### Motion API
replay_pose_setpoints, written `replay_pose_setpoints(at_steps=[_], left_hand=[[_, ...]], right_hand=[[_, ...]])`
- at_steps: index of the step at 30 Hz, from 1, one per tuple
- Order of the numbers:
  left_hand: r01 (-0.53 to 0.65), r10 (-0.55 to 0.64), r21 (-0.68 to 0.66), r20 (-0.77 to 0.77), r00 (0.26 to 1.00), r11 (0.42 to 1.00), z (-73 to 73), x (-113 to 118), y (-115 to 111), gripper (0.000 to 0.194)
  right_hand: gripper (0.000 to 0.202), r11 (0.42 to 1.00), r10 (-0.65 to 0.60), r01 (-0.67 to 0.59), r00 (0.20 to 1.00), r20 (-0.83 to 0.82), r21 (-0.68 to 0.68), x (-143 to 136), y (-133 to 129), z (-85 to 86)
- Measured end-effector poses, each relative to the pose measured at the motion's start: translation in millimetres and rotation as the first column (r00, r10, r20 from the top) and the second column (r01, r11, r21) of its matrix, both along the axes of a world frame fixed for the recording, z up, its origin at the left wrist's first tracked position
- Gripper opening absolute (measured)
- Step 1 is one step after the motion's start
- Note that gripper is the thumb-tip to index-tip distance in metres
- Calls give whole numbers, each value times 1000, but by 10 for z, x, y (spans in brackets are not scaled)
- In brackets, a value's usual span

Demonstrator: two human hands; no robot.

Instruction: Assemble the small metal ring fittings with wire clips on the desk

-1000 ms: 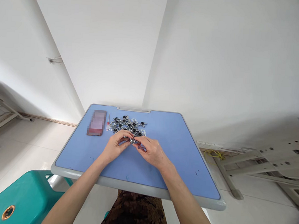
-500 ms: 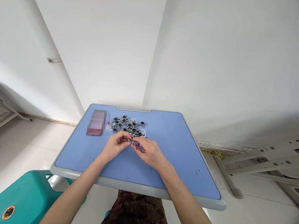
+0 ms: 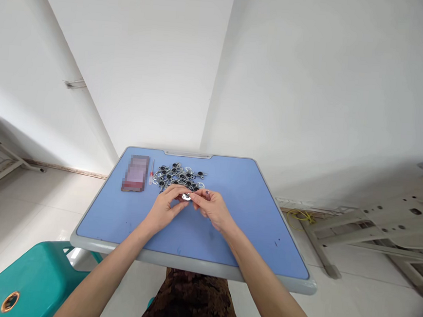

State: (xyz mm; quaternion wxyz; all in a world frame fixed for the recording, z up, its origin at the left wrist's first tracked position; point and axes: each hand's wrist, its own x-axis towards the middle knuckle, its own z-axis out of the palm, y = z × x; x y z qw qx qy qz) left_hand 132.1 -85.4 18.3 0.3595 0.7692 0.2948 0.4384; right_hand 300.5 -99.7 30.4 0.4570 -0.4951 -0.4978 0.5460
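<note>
And round it came! The left hand [image 3: 164,207] pinched the small metal piece [image 3: 186,196], brighter and flatter to view than moments earlier, likely re-angled for handling. The right hand [image 3: 214,209] pinched its other side. Silver with dark detail, it sat just nearer than the piled metal parts [image 3: 181,175] on the blue worktop [image 3: 236,185].

Bare forearms [image 3: 115,268] show alongside dark brown, mottled patterned clothing [image 3: 191,303] on the legs.
</note>
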Motion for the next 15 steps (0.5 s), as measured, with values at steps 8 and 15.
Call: replay_pose_setpoints(at_steps=[8, 15], left_hand=[[-36, 35, -128, -11, 999, 991, -104, -10, 79, 17], [22, 4, -325, 82, 997, 945, -99, -24, 97, 22]], right_hand=[[39, 981, 76, -97, 989, -130, -168, 28, 35, -37], [35, 975, 161, -179, 977, -137, -128, 64, 17, -9]])
